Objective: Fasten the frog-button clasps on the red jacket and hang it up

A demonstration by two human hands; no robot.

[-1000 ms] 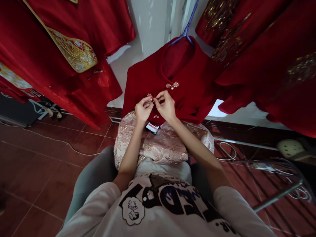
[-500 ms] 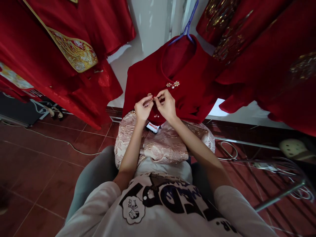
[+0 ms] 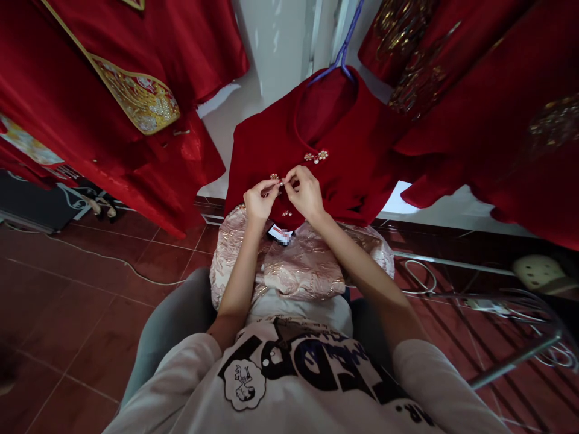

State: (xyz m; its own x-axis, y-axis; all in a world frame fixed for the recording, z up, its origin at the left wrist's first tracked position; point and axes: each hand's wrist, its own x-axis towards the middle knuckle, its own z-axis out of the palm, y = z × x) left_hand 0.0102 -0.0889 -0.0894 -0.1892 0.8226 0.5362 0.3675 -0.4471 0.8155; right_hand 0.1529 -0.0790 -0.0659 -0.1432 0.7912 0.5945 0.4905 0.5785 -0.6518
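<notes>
Hands: two, left hand (image 3: 259, 200) and right hand (image 3: 306, 193), fingertips pinched together on one pearl clasp (image 3: 275, 178).
Clasps: three showing; second (image 3: 316, 157) just above the right hand, third (image 3: 286, 213) between the wrists.
Red dress (image 3: 348, 144): hangs on a blue hanger (image 3: 342, 51), directly behind both hands.
Pink fabric (image 3: 303, 265): on the lap, below the hands.

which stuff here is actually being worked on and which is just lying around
In use:
left hand
right hand
pearl-and-gold button clasp
red velvet dress on the blue hanger

Lying about:
pink-gold brocade fabric on the lap
white cable on the red floor tiles
gold-embroidered red garment, left
</notes>
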